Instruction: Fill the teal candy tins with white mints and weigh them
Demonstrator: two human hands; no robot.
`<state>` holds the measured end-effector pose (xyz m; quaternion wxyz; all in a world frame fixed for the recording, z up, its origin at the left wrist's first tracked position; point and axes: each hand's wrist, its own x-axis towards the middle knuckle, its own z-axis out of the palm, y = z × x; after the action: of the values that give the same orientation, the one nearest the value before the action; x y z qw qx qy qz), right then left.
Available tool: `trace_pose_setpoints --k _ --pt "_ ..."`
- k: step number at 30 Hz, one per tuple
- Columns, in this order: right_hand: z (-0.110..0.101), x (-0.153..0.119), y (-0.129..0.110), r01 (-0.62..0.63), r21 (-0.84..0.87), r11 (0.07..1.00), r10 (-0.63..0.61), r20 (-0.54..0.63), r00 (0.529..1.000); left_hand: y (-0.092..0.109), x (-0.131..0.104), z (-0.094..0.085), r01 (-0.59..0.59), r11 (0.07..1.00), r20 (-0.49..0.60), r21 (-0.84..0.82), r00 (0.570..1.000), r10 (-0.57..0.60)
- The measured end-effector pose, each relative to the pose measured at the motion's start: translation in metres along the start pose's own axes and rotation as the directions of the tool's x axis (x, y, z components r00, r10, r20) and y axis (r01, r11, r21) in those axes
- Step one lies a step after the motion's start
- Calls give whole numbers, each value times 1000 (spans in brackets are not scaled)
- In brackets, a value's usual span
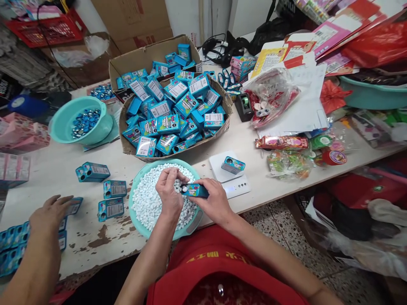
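Above a teal basin (143, 224) of small white candies (146, 199), my right hand (214, 199) holds a small blue box (197, 190) on its side, its round opening facing left. My left hand (170, 188) is at that opening with fingers curled together; white candies show between the fingers and the box, though how many it holds is hidden. On the white scale (219, 167) to the right rests another blue box (233, 165). Behind the basin stands a cardboard carton (127, 148) heaped with blue boxes (160, 109).
Another person's hand (49, 214) touches a blue box at the left, near rows of boxes (14, 241). Several boxes (113, 189) stand left of the basin. A teal bowl (59, 123) holds blue caps. Tape dispenser (244, 108) and candy packets (282, 142) lie right.
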<state>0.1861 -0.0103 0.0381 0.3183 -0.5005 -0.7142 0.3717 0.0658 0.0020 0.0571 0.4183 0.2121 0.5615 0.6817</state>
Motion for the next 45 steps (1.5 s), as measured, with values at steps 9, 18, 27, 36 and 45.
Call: trace_pose_setpoints --k 9,18,27,36,45 --pt "3 2 -8 9 27 1000 -9 -10 1000 6 0 -6 -31 999 17 28 999 31" --pt "4 -2 -9 -5 178 984 5 -3 1000 20 10 -23 -147 989 84 -12 985 148" --pt "-13 -36 12 -84 161 983 88 -15 996 -61 64 -69 -577 127 580 807 814 11" --pt "-3 -33 14 -116 89 989 118 -15 993 -60 39 -68 -482 -167 479 860 876 -58" --pt "0 -11 5 -64 74 995 63 23 998 -20 30 -74 172 927 -71 333 985 -158"
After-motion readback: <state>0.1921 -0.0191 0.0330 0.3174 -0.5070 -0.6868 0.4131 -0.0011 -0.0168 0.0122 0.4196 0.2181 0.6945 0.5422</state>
